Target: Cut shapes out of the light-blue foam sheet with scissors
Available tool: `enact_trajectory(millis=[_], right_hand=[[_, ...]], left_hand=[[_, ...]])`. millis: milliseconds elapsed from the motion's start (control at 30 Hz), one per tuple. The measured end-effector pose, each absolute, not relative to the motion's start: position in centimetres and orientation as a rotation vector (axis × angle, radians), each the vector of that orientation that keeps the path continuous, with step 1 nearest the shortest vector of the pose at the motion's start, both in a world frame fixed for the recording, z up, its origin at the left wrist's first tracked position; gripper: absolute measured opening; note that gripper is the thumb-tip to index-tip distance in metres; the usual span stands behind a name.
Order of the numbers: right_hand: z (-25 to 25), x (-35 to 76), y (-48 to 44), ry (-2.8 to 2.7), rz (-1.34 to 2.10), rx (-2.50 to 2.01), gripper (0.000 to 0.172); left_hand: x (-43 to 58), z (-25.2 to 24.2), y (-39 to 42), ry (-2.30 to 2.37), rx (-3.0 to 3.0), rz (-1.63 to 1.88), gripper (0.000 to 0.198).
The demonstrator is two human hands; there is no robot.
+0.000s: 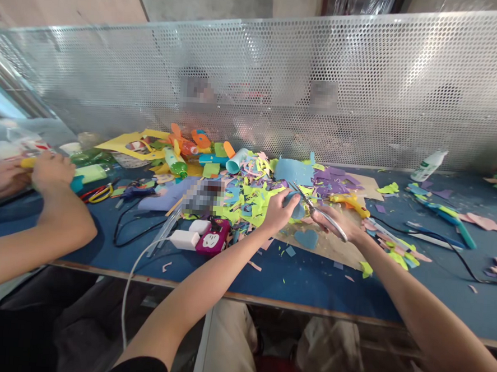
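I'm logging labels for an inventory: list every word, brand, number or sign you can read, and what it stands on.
None can be read.
White bottle: greenish printing, too small and blurred.
Magenta box: white emblem, no legible text.
Red marks seen through the perforated screen: too blurred to tell whether they are writing.

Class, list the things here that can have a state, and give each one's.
Scissors, held in right hand; blade opening unclear
Blue paper, gripped in left hand
Blue paper heart, cut out, lying flat
Magenta socket block, white adapters plugged in
White bottle, standing; cap unclear
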State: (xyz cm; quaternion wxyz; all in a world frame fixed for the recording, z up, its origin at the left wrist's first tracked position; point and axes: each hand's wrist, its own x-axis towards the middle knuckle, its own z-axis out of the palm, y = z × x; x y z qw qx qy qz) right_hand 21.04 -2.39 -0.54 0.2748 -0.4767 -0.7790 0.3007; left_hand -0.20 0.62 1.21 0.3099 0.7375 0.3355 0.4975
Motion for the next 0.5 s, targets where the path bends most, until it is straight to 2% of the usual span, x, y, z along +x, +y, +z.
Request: enact_trajectory(millis=[233, 400, 500], right_hand=[[-0.84, 20.75, -2.37, -2.057, 0.775, -1.281, 0.061], [-0.65, 20.41, -2.14, -1.904, 0.620, -1.463, 0.060], [-0.15, 21.06, -2.03, -1.862, 0.648, -1.506, 0.060]], left_hand=[[-0.15, 1.24, 0.66, 0.873, 1.917, 1.319, 0.036], [-0.13, 1.17, 0.79, 0.834, 1.891, 1.321, 0.037], [-0.09, 1.01, 0.93, 0.816, 1.880, 1.334, 0.036]])
